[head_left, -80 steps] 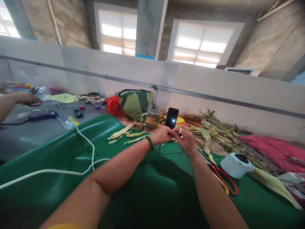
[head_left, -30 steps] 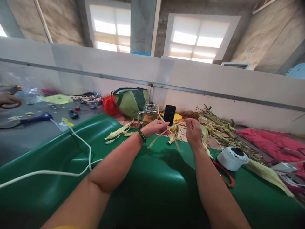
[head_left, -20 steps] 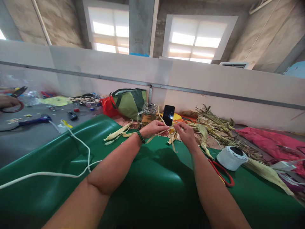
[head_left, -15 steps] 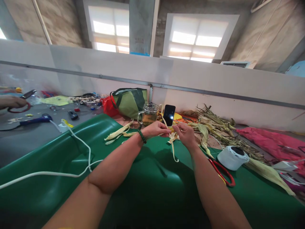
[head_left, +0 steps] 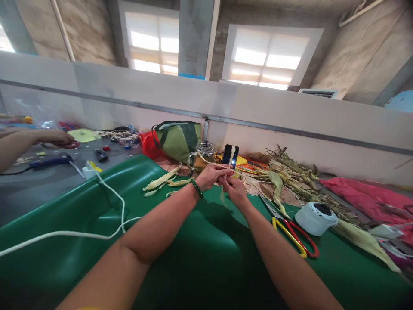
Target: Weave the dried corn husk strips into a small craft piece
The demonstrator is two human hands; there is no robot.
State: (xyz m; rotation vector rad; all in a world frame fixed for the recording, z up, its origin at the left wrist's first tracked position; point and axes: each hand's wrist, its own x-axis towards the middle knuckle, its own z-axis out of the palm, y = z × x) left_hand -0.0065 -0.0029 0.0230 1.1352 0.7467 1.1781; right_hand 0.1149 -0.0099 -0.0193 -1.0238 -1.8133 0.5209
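Pale husk strips (head_left: 232, 156) cross between my two hands, which meet above the green mat (head_left: 206, 241). My left hand (head_left: 209, 175), below a green bead bracelet (head_left: 197, 188), pinches them. Against its fingertips, my right hand (head_left: 235, 189) is also closed on the strips. One strip stands up in front of the phone (head_left: 228, 161), another runs out to the left past the glass mug (head_left: 205, 154). Scissors with one red and one yellow handle (head_left: 288, 232) lie right of my right forearm, beside a white spool (head_left: 315, 218).
Dried husks and stalks (head_left: 290, 176) are heaped behind the spool. A green bag (head_left: 180, 140) stands against the partition. A white cord (head_left: 64, 234) crosses the mat's left side. At the far left, another person's hand (head_left: 58, 137) is near a glue gun (head_left: 51, 161).
My right hand has moved left against my left hand, and the strips now cross. The scissors show more fully. The other person's hand has moved right.
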